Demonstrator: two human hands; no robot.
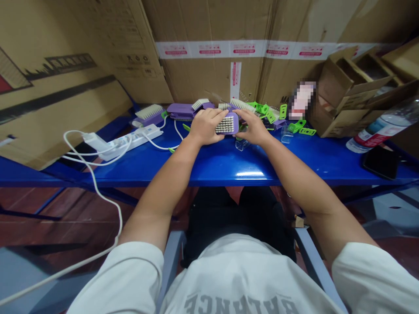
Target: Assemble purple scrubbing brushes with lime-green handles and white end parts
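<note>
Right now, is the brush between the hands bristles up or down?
Up: pale bristles on the purple brush face the camera, between left hand and right hand.

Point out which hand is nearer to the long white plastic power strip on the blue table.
Left. The left hand rests on the purple plastic brush, to the right of the long white plastic power strip; the right hand lies farther away, beyond the brush.

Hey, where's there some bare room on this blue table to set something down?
Bare blue table lies between the right arm and the phone, and in front of the power strip. It's crowded around the left hand and right hand, among the purple brushes and green clips.
</note>
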